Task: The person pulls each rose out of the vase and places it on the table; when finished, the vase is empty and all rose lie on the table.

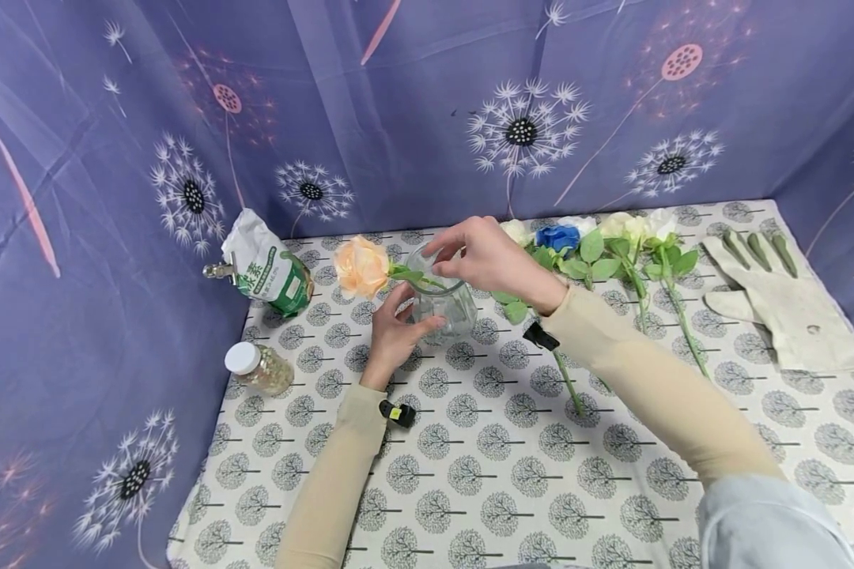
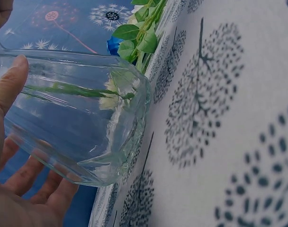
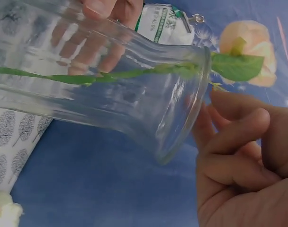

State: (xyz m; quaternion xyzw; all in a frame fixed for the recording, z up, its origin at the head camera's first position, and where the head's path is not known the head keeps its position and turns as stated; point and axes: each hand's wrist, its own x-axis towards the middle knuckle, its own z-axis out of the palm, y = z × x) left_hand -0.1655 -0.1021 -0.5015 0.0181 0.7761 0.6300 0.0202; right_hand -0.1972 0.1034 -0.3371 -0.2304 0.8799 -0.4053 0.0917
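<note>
A clear glass vase (image 1: 450, 310) stands on the tree-print cloth, with my left hand (image 1: 396, 330) holding its side. In the left wrist view, the thumb (image 2: 15, 80) lies along the near glass and the fingers curl behind it. A peach rose (image 1: 362, 267) leans left over the rim; its green stem (image 3: 113, 75) runs down inside the glass. My right hand (image 1: 478, 257) is over the vase mouth, fingers loosely bent. In the right wrist view, a fingertip is right at a thin leaf stalk beside the rim, and nothing shows gripped between the fingers.
White, cream and blue roses (image 1: 559, 236) with long stems lie to the right, partly behind my right arm. Further right are pale work gloves (image 1: 790, 304). On the left stand a clipped green-and-white bag (image 1: 273, 273) and a white-lidded jar (image 1: 259, 367). A purple curtain (image 1: 413, 118) hangs behind.
</note>
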